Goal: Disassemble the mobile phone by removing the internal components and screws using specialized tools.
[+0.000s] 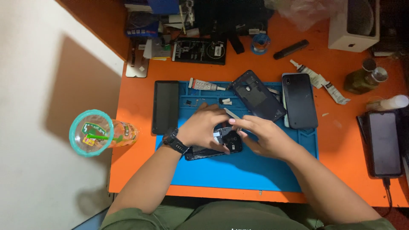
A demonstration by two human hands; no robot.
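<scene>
An opened black phone (225,142) lies on the blue repair mat (238,170) with its insides showing. My left hand (203,127), with a black watch on the wrist, presses down on the phone's left part. My right hand (260,135) meets it from the right, and its fingertips pinch a thin grey tool (231,113) over the phone. A black rear cover (257,95) lies on the mat just beyond my hands, and a dark phone body (299,100) lies beside it.
A black screen panel (165,106) lies left of the mat, glue tubes (205,85) at its top edge. A plastic cup with a teal lid (94,133) stands off the orange table's left edge. A phone on a cable (384,143) lies at right. Boxes, bottles and tools crowd the far edge.
</scene>
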